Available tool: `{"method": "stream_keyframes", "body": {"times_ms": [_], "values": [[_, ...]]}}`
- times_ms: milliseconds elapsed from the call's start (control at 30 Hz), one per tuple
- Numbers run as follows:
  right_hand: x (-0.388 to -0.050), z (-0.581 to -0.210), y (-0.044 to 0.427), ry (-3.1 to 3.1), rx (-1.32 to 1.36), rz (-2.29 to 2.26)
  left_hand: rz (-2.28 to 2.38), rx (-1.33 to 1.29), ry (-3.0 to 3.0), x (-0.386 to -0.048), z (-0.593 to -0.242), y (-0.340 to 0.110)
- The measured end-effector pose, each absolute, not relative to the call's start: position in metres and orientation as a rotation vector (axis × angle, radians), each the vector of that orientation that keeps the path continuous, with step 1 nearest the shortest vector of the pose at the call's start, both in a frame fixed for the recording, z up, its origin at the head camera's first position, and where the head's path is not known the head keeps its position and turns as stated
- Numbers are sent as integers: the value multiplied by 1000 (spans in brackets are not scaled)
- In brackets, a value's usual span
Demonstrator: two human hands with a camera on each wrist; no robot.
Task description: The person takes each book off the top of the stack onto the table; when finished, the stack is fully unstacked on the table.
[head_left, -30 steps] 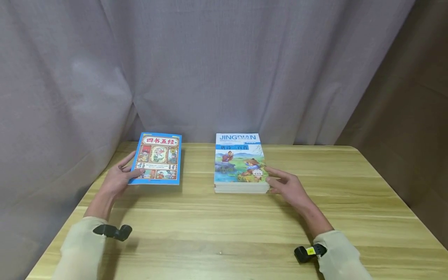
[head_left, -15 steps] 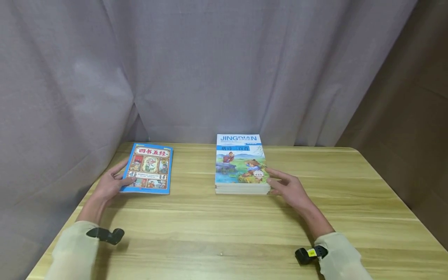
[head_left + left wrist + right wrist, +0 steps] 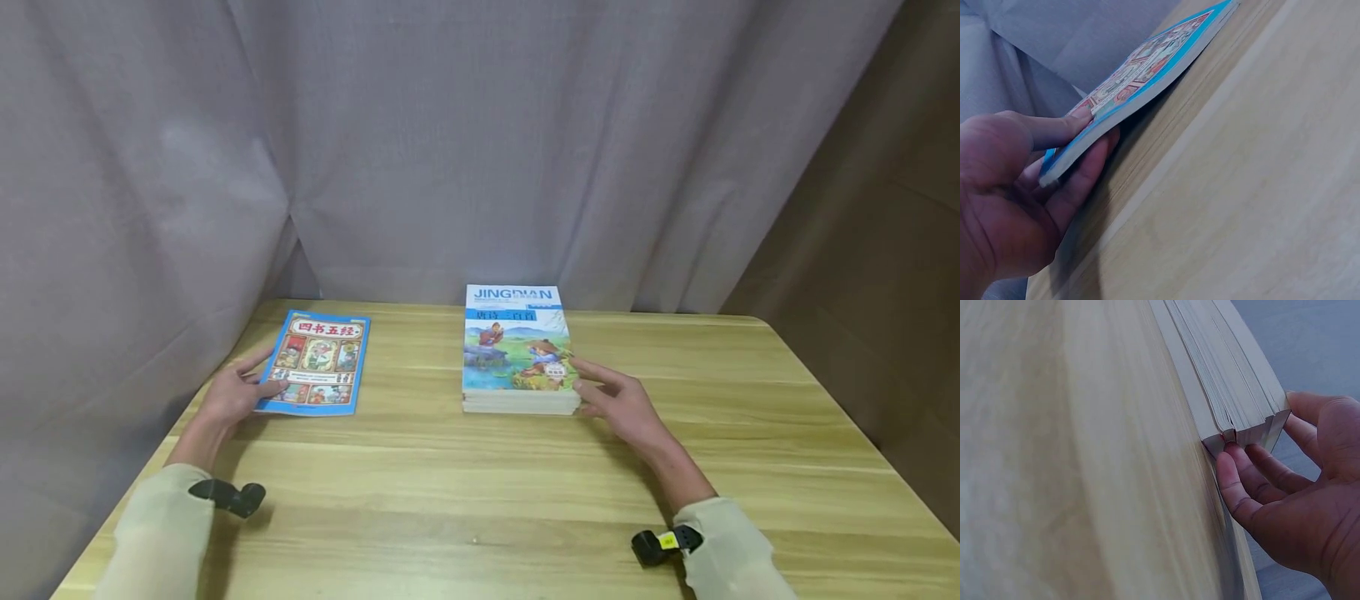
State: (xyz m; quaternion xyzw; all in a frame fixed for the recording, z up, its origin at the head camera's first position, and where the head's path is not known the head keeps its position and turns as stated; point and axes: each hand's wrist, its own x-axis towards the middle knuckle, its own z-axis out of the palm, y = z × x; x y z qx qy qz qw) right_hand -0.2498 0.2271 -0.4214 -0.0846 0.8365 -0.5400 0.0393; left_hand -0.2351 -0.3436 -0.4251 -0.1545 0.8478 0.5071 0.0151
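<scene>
A blue-bordered book (image 3: 318,358) lies at the table's left, its near-left corner pinched by the left hand (image 3: 232,396). In the left wrist view the thumb is on the cover of the book (image 3: 1141,72) and the fingers of the left hand (image 3: 1016,194) are under it, that edge raised off the wood. Right of centre stands a stack of books (image 3: 517,358) with a JINGDIAN cover on top. The right hand (image 3: 626,412) touches its right side; in the right wrist view, fingertips of the right hand (image 3: 1304,487) rest against the side of the stack (image 3: 1229,369), thumb at one corner.
The wooden table (image 3: 450,492) reaches back to a grey curtain (image 3: 435,150). A darker brown curtain (image 3: 870,250) hangs at the right. Each wrist wears a small black camera on a strap. Bare wood lies between the book and the stack.
The left hand has moved left, toward the person and down with the blue-bordered book, which now lies lower. The right hand and the stack have hardly moved.
</scene>
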Motion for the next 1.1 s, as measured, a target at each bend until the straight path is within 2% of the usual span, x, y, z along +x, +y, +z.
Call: {"method": "stream_keyframes", "body": {"times_ms": [633, 1100], "values": [[-250, -424, 228, 2520, -285, -1717, 1351, -679, 2779, -238, -414, -368], [-248, -423, 228, 2507, -308, -1747, 1148, -699, 2903, -241, -407, -372]]}}
